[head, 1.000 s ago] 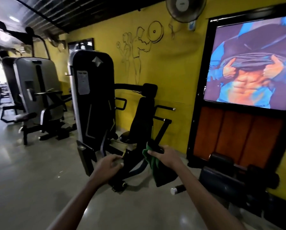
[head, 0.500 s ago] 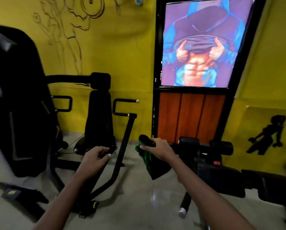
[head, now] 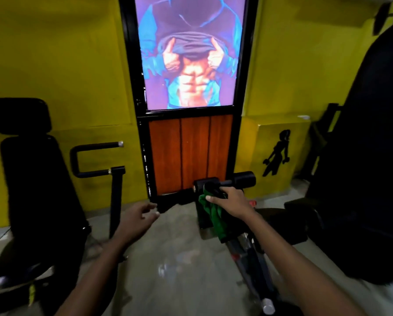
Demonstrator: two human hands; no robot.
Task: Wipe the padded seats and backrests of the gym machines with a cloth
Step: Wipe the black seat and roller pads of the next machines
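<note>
My right hand (head: 233,202) grips a dark green cloth (head: 214,218) that hangs down below the fist, in front of a low black bench with foam roller pads (head: 244,177). My left hand (head: 137,218) is held out over the floor with its fingers apart and holds nothing. At the left stands a black machine with a padded backrest (head: 36,179), a headrest pad (head: 22,116) and a bent handle bar (head: 95,158). Neither hand touches that machine.
A black-framed door (head: 191,153) with a poster and orange wood panel is straight ahead in the yellow wall. A large black machine housing (head: 371,156) fills the right side. A yellow box with a black figure (head: 275,153) stands by the wall. Grey polished floor (head: 181,265) lies between the machines.
The view has swung right, so the left machine slid toward the frame edge and the door is centred. My left hand has opened and come away from the machine. The right hand keeps the cloth.
</note>
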